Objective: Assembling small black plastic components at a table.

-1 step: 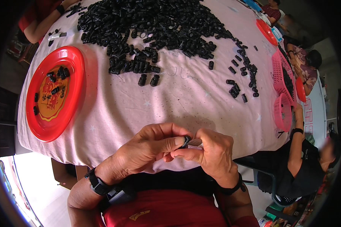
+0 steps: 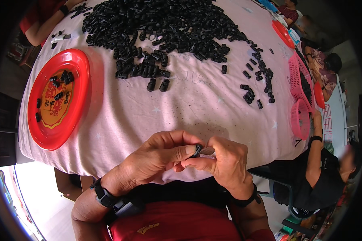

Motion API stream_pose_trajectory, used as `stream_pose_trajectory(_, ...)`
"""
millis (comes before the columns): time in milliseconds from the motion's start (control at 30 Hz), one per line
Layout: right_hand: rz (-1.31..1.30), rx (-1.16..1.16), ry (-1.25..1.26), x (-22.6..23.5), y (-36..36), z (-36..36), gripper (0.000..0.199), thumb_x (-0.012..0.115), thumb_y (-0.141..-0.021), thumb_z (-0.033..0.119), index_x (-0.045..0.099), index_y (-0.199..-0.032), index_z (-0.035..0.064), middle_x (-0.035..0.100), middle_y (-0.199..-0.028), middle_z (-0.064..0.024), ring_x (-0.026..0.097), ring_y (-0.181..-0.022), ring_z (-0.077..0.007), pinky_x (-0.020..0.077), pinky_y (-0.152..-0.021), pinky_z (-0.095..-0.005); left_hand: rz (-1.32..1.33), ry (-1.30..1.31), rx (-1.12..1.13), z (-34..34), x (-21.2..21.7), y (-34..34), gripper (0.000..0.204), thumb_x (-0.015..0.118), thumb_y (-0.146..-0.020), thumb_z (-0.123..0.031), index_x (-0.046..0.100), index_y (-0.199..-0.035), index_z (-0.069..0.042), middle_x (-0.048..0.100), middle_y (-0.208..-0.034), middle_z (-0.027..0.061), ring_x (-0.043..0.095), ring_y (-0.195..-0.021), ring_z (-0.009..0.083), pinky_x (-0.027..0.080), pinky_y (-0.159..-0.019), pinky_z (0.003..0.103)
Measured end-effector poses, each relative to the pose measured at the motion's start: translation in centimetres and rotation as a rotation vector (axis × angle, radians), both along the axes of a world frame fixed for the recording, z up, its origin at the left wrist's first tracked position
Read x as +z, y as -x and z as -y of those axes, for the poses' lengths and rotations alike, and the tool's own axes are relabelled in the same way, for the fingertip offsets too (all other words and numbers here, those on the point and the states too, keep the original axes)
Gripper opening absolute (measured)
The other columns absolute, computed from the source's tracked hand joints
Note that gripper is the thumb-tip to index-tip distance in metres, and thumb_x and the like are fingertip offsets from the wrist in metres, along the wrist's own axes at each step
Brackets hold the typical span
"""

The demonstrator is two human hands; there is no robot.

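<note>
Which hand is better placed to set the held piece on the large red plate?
Likely the left hand: it pinches the black piece, and the red plate lies on that side; the right hand is farther away.

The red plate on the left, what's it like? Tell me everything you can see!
The plate is large, shiny and red, and looks like plastic. It has a smooth rim and a gold middle with red and black printing. It lies face up on the pink cloth. Some small black pieces lie scattered on it. The left hand is not touching it.
</note>
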State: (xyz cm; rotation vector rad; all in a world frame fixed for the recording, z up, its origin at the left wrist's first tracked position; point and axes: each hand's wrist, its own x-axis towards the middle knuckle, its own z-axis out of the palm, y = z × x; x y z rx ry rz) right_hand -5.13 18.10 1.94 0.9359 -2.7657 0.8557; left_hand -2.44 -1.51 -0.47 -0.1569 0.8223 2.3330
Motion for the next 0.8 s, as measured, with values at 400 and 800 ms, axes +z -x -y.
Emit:
stream_pose_trajectory(400, -0.01, 0.01, -0.008, 0.33, 0.06, 0.1, 0.06, 0.073, -0.067, 0.06, 0.05, -0.065, 0.0044, 0.053, -0.052, -0.0096, 0.056, -0.045, -0.0257, 0.044, -0.043, -0.0336, -0.023, 0.014, -0.008, 0.02, -0.05, -0.02, 0.026, 0.063, -0.092, -0.015, 0.06, -0.114, 0.0, 0.064, -0.094, 0.0041, 0.057, -0.071, 0.0068, 0.048, -0.061, 0.02)
stream_pose_trajectory(800, -0.061, 0.02, 0.0, -0.41, 0.15, -0.01, 0.056, 0.073, -0.07, 0.057, 0.049, -0.064, 0.007, 0.051, -0.05, -0.0063, 0.056, -0.044, -0.0225, 0.0438, -0.041, -0.0326, -0.052, 0.071, -0.011, -0.07, 0.12, -0.03, 0.026, 0.061, -0.094, -0.016, 0.058, -0.115, 0.0, 0.064, -0.091, 0.002, 0.054, -0.071, 0.0039, 0.046, -0.06, 0.019)
